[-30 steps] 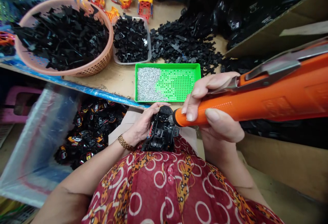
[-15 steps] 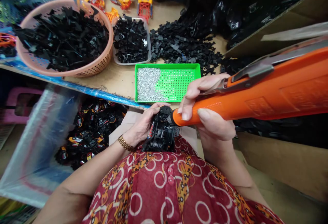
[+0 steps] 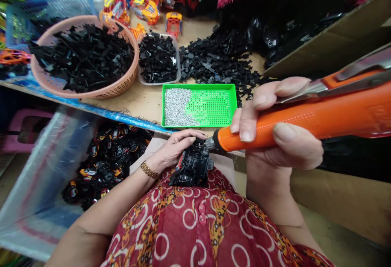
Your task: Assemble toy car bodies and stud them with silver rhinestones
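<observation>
My left hand (image 3: 175,147) is closed on a black toy car chassis (image 3: 192,163), gripping its far end with thumb and fingers while the near end rests against my shirt. An orange electric screwdriver (image 3: 262,128) lies in my right hand (image 3: 284,136), fingers wrapped around its body and a metal lever along its top. Its metal nose meets the far right part of the chassis; the bit's tip is hidden. Just beyond the chassis stands a green perforated tray (image 3: 214,104) with many small silver screws (image 3: 176,106) heaped in its left half.
A peach basket (image 3: 84,92) and a clear plastic box (image 3: 159,83) hold black parts, with more loose black parts (image 3: 214,61) beside them. Orange toy car bodies (image 3: 174,25) sit at the back. Lower left, a lined bin (image 3: 39,202) contains assembled cars. Cardboard flaps (image 3: 330,35) rise at right.
The screwdriver has shifted to the right and its nose shows more. My left fingers have moved over the chassis's far end. The view has tilted up slightly.
</observation>
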Demonstrator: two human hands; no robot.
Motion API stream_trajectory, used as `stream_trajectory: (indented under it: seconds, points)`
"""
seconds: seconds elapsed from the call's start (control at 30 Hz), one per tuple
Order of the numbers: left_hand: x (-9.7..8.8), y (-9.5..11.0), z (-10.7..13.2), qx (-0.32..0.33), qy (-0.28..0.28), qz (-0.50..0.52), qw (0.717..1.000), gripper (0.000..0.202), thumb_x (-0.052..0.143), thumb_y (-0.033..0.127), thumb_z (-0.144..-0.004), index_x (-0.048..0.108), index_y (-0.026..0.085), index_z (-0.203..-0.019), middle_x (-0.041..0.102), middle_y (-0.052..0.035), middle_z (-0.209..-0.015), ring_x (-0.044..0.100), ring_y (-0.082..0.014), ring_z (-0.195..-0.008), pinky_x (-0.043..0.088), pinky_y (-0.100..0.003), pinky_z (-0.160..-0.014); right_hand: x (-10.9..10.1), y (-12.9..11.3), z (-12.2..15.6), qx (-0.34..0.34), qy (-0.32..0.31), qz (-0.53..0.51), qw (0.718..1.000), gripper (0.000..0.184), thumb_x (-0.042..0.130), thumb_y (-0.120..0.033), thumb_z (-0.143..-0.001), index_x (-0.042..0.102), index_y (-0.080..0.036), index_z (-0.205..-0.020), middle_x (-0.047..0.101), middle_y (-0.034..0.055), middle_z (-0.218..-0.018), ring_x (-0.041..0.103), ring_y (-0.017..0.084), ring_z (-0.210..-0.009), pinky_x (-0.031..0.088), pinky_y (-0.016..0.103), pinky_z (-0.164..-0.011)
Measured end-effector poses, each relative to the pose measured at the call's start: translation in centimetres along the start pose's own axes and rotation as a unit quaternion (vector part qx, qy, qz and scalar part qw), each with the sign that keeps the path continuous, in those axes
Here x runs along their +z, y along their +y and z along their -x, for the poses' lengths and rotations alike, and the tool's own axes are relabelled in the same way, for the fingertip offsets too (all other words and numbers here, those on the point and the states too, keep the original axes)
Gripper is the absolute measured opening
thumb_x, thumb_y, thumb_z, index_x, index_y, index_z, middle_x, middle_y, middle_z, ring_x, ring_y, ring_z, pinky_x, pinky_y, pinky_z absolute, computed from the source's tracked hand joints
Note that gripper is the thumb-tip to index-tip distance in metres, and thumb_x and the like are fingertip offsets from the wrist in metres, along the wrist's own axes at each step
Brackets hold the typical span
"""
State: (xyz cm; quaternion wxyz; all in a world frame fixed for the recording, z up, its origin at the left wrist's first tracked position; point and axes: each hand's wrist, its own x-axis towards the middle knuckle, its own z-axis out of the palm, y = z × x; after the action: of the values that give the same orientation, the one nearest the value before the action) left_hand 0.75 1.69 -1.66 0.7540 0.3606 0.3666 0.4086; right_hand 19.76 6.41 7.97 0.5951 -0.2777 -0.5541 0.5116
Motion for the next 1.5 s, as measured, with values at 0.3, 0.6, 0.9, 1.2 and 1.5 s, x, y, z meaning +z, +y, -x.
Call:
stream_trajectory:
  seconds: [0.3,0.6,0.9,1.2,1.5]
  points:
    - [0.3,0.4,0.3,0.0,-0.003,-0.006,1.0,0.016,0.077,0.037,-0.085,0.078,0.023,-0.092,0.073,-0.0029,-0.1,0.062,-0.0196,-0.092,0.044,-0.033,-0.091,-0.3,0.2,-0.7,-0.024,-0.001,-0.012,1.0,0.036,0.082,-0.05,-0.073,0.065,-0.041,-0.104,0.068,-0.0041,-0.092,0.059,0.012,-0.046,0.06,0.033,-0.049]
    - [0.2,-0.1,0.2,-0.017,-0.003,0.004,1.0,0.015,0.076,0.035,-0.086,0.077,0.022,-0.093,0.071,-0.0031,-0.101,0.061,-0.0199,-0.094,0.043,-0.031,-0.089,-0.2,0.6,0.0,0.082,0.02,0.024,0.996,0.05,0.08,-0.07,-0.066,0.064,-0.041,-0.104,0.073,-0.0017,-0.101,0.071,0.02,-0.062,0.063,0.037,-0.054]
    - [0.5,0.2,0.1,-0.026,0.004,0.006,1.0,0.022,0.08,0.04,-0.081,0.073,0.02,-0.087,0.066,-0.0027,-0.094,0.057,-0.0197,-0.089,0.042,-0.031,-0.085,0.0,0.7,0.0,0.037,0.021,-0.018,0.999,0.041,0.079,-0.057,-0.072,0.064,-0.042,-0.108,0.07,-0.002,-0.104,0.068,0.018,-0.06,0.062,0.037,-0.055]
    - [0.7,0.2,-0.1,-0.035,0.016,0.012,0.999,0.026,0.081,0.042,-0.077,0.069,0.019,-0.079,0.06,-0.0002,-0.083,0.052,-0.0165,-0.078,0.039,-0.029,-0.076,0.6,0.4,-0.3,0.018,0.055,-0.03,0.998,0.037,0.081,-0.048,-0.068,0.064,-0.038,-0.099,0.064,-0.0006,-0.094,0.053,0.015,-0.046,0.049,0.035,-0.043]
    - [0.4,-0.1,-0.2,-0.044,0.016,0.024,0.999,0.024,0.083,0.039,-0.076,0.071,0.018,-0.079,0.063,-0.0009,-0.083,0.054,-0.0159,-0.077,0.041,-0.029,-0.075,0.3,1.1,-0.6,-0.049,0.041,-0.001,0.998,0.04,0.082,-0.052,-0.069,0.064,-0.039,-0.103,0.067,-0.0022,-0.091,0.057,0.016,-0.047,0.054,0.036,-0.046]
